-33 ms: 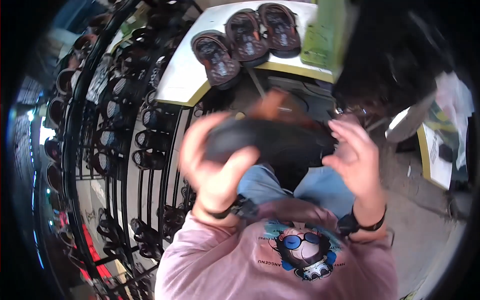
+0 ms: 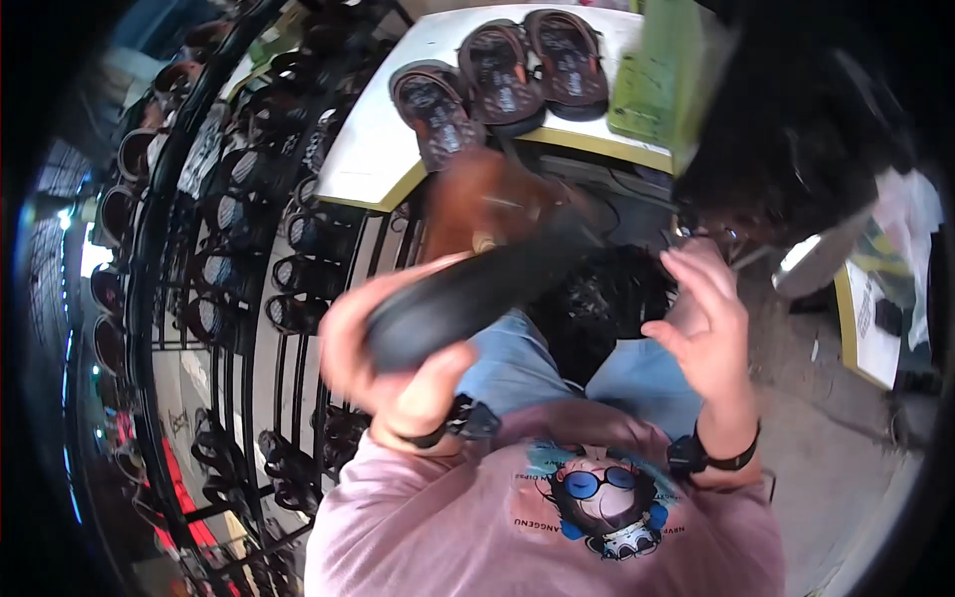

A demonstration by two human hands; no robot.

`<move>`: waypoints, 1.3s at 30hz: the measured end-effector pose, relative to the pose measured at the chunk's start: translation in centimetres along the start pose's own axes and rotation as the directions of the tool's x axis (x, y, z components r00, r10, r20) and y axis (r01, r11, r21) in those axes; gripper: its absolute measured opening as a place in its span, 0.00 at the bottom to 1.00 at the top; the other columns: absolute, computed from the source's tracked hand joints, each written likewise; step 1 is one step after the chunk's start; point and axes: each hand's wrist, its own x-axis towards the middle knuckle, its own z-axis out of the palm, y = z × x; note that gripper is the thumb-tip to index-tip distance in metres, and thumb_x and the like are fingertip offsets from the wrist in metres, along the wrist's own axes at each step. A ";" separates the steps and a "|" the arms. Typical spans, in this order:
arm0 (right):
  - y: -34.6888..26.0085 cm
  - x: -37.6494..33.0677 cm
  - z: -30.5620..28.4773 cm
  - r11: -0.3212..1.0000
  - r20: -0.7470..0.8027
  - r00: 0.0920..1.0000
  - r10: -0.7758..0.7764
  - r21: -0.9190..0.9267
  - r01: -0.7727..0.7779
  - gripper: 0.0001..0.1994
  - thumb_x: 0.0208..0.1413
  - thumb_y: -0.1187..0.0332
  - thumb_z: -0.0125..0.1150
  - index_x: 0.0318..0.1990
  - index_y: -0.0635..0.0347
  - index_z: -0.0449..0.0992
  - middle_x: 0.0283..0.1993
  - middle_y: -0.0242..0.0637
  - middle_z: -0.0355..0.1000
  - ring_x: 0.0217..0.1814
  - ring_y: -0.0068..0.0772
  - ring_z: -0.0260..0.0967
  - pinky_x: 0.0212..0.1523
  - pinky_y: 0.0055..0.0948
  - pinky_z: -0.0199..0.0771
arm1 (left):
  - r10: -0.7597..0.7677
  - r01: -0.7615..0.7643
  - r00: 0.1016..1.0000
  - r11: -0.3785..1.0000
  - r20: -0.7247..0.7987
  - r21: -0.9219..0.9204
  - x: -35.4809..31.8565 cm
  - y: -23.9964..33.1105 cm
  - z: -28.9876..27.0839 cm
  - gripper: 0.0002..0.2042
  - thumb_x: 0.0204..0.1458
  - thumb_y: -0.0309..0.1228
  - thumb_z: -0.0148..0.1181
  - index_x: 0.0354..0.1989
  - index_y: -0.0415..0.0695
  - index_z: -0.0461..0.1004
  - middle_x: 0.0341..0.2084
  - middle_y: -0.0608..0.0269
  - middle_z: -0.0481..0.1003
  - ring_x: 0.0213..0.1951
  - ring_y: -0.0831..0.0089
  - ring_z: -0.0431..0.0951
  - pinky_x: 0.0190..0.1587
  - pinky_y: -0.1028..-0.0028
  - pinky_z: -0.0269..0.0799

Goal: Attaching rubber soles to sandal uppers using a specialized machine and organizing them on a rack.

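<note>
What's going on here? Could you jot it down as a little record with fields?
Left hand: grips a black sandal, sole up, blurred
Right hand: open, fingers spread, beside the sandal, not touching it
Table: white top, three brown sandals in a row
Left side: dark rack full of sandals
Also on table: green box

The sandal [image 2: 468, 289] has a matt black rubber-like sole and brown leather-like upper; the table [image 2: 368, 149] looks smooth and pale.

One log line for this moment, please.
left hand: grips black sandal | right hand: open, off it | three sandals on table
</note>
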 end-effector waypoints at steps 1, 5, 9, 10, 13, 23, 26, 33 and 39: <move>0.9 -0.9 0.6 0.991 -0.005 0.999 -0.038 -0.127 0.037 0.31 0.35 0.62 0.79 0.51 0.62 0.77 0.48 0.42 0.75 0.42 0.35 0.77 0.43 0.28 0.77 | 0.300 -0.294 0.953 0.948 -0.032 0.124 0.1 -0.7 -1.9 0.27 0.44 0.28 0.72 0.49 0.37 0.63 0.39 0.41 0.77 0.42 0.56 0.81 0.46 0.62 0.78; 3.0 -3.0 2.9 0.775 0.227 0.809 0.542 0.239 -0.585 0.24 0.45 0.69 0.74 0.52 0.63 0.76 0.46 0.42 0.75 0.36 0.29 0.76 0.39 0.25 0.75 | 0.092 -0.127 0.991 0.510 0.093 0.851 1.2 -7.8 -9.6 0.24 0.44 0.19 0.67 0.52 0.37 0.70 0.47 0.47 0.77 0.48 0.57 0.79 0.53 0.63 0.74; 2.8 -2.2 3.4 0.929 0.139 0.936 0.323 0.144 -0.342 0.20 0.48 0.72 0.70 0.51 0.64 0.76 0.42 0.43 0.76 0.33 0.24 0.75 0.36 0.23 0.74 | -0.435 -0.006 0.896 0.191 0.090 0.982 0.7 -15.2 -14.2 0.29 0.39 0.23 0.68 0.55 0.38 0.71 0.55 0.53 0.73 0.58 0.60 0.72 0.63 0.60 0.63; 2.6 -1.6 3.7 0.910 0.163 0.923 0.348 0.180 -0.375 0.20 0.49 0.72 0.70 0.50 0.64 0.76 0.42 0.42 0.76 0.33 0.24 0.75 0.36 0.23 0.74 | -0.473 0.014 0.881 0.046 0.010 0.999 0.3 -16.4 -13.9 0.32 0.39 0.27 0.70 0.57 0.39 0.69 0.55 0.52 0.72 0.60 0.59 0.70 0.65 0.57 0.58; 2.2 -0.7 4.8 0.879 0.202 0.914 0.351 0.264 -0.396 0.18 0.49 0.74 0.69 0.50 0.64 0.77 0.42 0.42 0.76 0.33 0.23 0.75 0.37 0.23 0.74 | -0.312 -0.256 0.911 0.087 0.270 0.963 0.1 -17.3 -10.5 0.35 0.37 0.27 0.72 0.60 0.47 0.68 0.54 0.55 0.72 0.62 0.58 0.66 0.64 0.52 0.57; -0.8 0.2 8.2 0.976 -0.116 0.988 0.097 0.207 -0.072 0.39 0.37 0.68 0.76 0.60 0.66 0.65 0.59 0.47 0.65 0.57 0.44 0.66 0.56 0.34 0.67 | 0.156 -0.407 0.815 0.840 0.559 0.358 2.5 -4.5 -2.1 0.18 0.34 0.33 0.67 0.38 0.43 0.80 0.29 0.63 0.77 0.37 0.59 0.78 0.46 0.63 0.67; -1.9 0.6 7.4 0.742 -0.047 0.999 0.014 0.670 0.021 0.39 0.29 0.58 0.82 0.51 0.63 0.70 0.42 0.40 0.72 0.43 0.36 0.72 0.46 0.33 0.71 | 0.041 0.096 0.677 0.985 0.735 -0.143 -0.2 -3.0 -0.1 0.25 0.44 0.41 0.67 0.46 0.34 0.77 0.38 0.51 0.79 0.49 0.56 0.78 0.57 0.61 0.67; 0.1 -2.8 -3.1 0.973 -0.113 0.987 0.113 0.212 -0.087 0.33 0.27 0.58 0.84 0.42 0.61 0.73 0.37 0.35 0.72 0.33 0.34 0.71 0.35 0.31 0.71 | -0.510 0.774 0.522 0.620 0.683 -0.129 -3.3 -1.5 7.0 0.22 0.48 0.20 0.66 0.54 0.35 0.71 0.46 0.57 0.77 0.46 0.74 0.77 0.53 0.73 0.71; -3.3 -10.8 -3.8 0.802 0.302 0.894 -0.331 0.589 0.098 0.27 0.37 0.51 0.78 0.42 0.56 0.77 0.47 0.35 0.74 0.50 0.41 0.72 0.52 0.38 0.71 | -0.676 0.900 0.431 0.274 0.598 -0.339 -8.9 -3.1 11.8 0.23 0.53 0.28 0.61 0.58 0.36 0.66 0.50 0.53 0.74 0.53 0.64 0.75 0.57 0.65 0.71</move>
